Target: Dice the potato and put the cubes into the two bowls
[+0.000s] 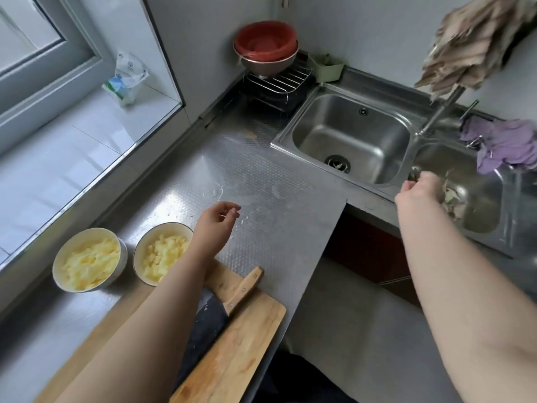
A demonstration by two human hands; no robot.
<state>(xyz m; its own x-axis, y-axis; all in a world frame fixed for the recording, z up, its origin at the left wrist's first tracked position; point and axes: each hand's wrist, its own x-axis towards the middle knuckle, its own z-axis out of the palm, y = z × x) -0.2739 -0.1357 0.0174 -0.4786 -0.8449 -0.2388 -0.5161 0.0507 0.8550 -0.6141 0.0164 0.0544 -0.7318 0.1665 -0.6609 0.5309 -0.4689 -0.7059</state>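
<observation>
Judging from how things lie, we are at the clean-up end of the task, so the step goes best by leaving the knife point(215, 312) flat where it is and keeping our forearms clear of its edge. Taking the cutting board point(232, 338) as our landmark, nearest us, the knife rests on it with its long axis running from the dark blade at the near left up to the wooden handle at the far right, the handle pointing toward the sink point(348, 135). Just beyond the board's left far corner sit the two bowls point(90, 260), side by side, both already holding pale potato cubes point(162, 257); no whole potato shows anywhere. Past the board's far end our left hand point(216, 221) hovers over the steel counter point(261, 181), fingers loosely curled, thumb near fingertips, gripping nothing we can make out. Well to the right of the board and farther off, our right hand point(421, 190) reaches over the second basin among peelings point(453, 199); its fingers face away, so we cannot tell whether they hold any.
</observation>
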